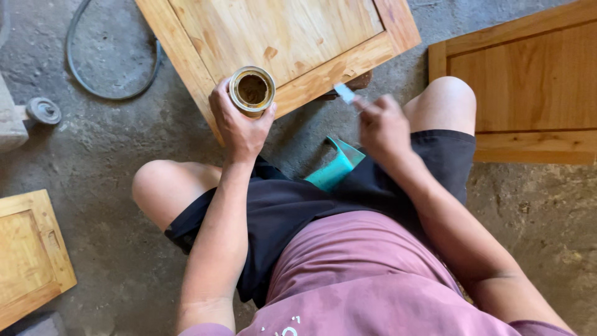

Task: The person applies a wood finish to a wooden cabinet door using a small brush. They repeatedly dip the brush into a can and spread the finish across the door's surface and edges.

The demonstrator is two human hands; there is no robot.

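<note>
Seen from above, squatting on a rough concrete floor point(112, 249), knees spread left and right. Left hand point(239, 124) wrapped around an open round tin can point(252, 91), fingers curled snugly about its side wall, thumb on the right of it, rim and brownish contents left showing above the fingers. Can held upright, over the near edge of a pale wooden cabinet door panel point(280, 37) lying flat at the far centre of the scene, just left of that panel's near right corner.

Right hand point(382, 127) raised to the right of the can, well apart from it, fingers pinched narrowly around a thin pale tool point(345, 93); blurred, so impossible to tell whether a brush or a scraper. Tip of the tool pointing far and left, toward the can, yet not touching it.

Below the right hand, between the thighs, a teal plastic piece point(336, 168) resting on the floor. Black shorts point(298, 211) and a dusty pink shirt point(354, 280) filling the near centre. A second wooden door panel point(528, 87) lying at the far right, a third point(31, 249) at the near left. A loop of dark hose point(112, 93) at the far left, beside it a small round grey disc point(43, 110).
</note>
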